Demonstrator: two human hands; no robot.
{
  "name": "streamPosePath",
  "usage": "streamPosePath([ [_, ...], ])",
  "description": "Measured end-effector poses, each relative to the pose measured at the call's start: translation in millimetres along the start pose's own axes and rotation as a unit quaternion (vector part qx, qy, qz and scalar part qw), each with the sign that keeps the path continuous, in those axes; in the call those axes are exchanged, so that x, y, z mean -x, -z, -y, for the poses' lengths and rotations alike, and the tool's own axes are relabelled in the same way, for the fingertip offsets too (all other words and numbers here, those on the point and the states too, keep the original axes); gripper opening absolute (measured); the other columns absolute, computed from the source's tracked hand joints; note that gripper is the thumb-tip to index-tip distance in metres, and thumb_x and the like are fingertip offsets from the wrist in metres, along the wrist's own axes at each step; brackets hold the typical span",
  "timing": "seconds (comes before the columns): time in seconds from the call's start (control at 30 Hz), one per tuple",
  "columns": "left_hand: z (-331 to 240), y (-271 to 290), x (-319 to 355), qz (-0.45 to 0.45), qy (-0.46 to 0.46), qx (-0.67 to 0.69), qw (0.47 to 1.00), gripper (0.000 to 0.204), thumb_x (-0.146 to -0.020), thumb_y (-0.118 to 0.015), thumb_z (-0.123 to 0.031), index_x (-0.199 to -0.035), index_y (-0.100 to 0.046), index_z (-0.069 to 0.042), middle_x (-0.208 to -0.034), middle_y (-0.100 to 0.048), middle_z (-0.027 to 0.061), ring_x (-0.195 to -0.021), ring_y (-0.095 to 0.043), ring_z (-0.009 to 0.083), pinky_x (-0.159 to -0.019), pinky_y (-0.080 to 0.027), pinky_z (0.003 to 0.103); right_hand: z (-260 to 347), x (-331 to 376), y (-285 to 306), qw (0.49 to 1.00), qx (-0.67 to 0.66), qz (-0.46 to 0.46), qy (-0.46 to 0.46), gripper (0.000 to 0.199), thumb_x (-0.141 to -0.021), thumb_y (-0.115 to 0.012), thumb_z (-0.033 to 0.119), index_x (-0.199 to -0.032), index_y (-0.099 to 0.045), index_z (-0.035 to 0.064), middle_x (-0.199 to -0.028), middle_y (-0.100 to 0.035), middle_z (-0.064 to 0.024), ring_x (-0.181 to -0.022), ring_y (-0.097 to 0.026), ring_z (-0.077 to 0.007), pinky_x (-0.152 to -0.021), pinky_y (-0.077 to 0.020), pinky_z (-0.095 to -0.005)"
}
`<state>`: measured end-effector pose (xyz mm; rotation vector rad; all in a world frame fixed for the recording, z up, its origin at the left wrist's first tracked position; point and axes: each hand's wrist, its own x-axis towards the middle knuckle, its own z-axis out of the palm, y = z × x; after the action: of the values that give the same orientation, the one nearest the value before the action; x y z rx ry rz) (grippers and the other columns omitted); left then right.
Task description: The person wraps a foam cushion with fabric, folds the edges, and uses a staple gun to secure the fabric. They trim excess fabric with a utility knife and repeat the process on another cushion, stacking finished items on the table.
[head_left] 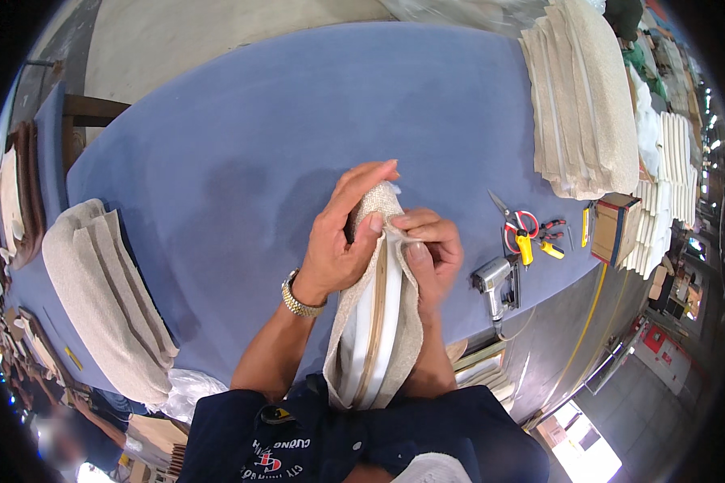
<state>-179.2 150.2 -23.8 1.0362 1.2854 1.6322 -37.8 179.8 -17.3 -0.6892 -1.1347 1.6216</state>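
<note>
A beige fabric cushion cover (376,322) with a zipper along its edge stands on end against my body, white foam showing in the open gap. My left hand (338,233) wraps around the cover's top corner from the left, thumb pressed on the fabric. My right hand (431,249) pinches the fabric flap beside the zipper at the top right. A metal watch (298,298) sits on my left wrist. Both hands meet over the blue padded worktable (242,129).
A stack of beige covers (105,298) lies at the left, another stack (580,97) at the far right. Red-handled scissors (517,221), pliers (549,233) and a pneumatic stapler (495,282) lie near the table's right edge. White foam pieces (669,185) stand beyond.
</note>
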Motion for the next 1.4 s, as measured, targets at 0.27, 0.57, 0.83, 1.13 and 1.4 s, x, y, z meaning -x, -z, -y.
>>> streamPosePath([
  [0.27,5,4,3,-0.010,-0.032,-0.013,0.999,0.054,-0.100,-0.058,-0.017,-0.151,-0.051,-0.002,-0.137,-0.061,0.0166,-0.129,-0.055,0.0278,-0.111,-0.041,0.042,56,88,203,0.738,0.649,-0.089,-0.162,0.069,-0.081,-0.076,0.002,-0.145,-0.052,0.0052,-0.138,-0.060,-0.0199,-0.124,-0.061,-0.0320,-0.106,-0.0482,-0.0430],
  [0.57,8,-2,2,0.003,-0.034,0.008,0.999,0.064,-0.089,-0.058,-0.004,-0.152,-0.049,-0.003,-0.140,-0.058,0.0170,-0.133,-0.051,0.0304,-0.117,-0.036,0.045,51,99,261,0.568,0.799,-0.001,-0.194,0.105,-0.068,-0.077,-0.002,-0.161,-0.031,0.0134,-0.131,-0.053,-0.0228,-0.123,-0.053,-0.0431,-0.104,-0.0467,-0.0476],
  [0.83,9,-4,3,0.019,-0.041,-0.011,0.999,0.064,-0.081,-0.055,0.001,-0.145,-0.057,-0.003,-0.139,-0.056,0.0155,-0.134,-0.050,0.0308,-0.117,-0.034,0.047,104,46,206,0.842,0.479,-0.049,-0.244,0.085,-0.075,-0.076,-0.004,-0.154,-0.046,0.0037,-0.133,-0.063,-0.0140,-0.117,-0.063,-0.0212,-0.100,-0.0512,-0.0342],
  [1.13,8,-7,1,0.030,-0.043,-0.024,0.998,0.067,-0.076,-0.054,0.003,-0.142,-0.061,-0.005,-0.139,-0.055,0.0143,-0.134,-0.050,0.0297,-0.122,-0.025,0.049,163,-69,16,0.753,0.569,0.329,-0.029,0.059,-0.077,-0.082,0.007,-0.134,-0.068,0.0064,-0.125,-0.073,-0.0152,-0.109,-0.073,-0.0277,-0.091,-0.0583,-0.0338],
  [1.4,14,-6,-2,0.042,-0.056,-0.012,0.997,0.075,-0.072,-0.056,0.001,-0.147,-0.057,-0.007,-0.144,-0.052,0.0151,-0.139,-0.047,0.0320,-0.125,-0.016,0.054,167,-92,-28,0.690,0.587,0.405,-0.124,0.070,-0.070,-0.083,0.009,-0.138,-0.067,0.0135,-0.126,-0.071,-0.0157,-0.108,-0.073,-0.0316,-0.090,-0.0592,-0.0378],
])
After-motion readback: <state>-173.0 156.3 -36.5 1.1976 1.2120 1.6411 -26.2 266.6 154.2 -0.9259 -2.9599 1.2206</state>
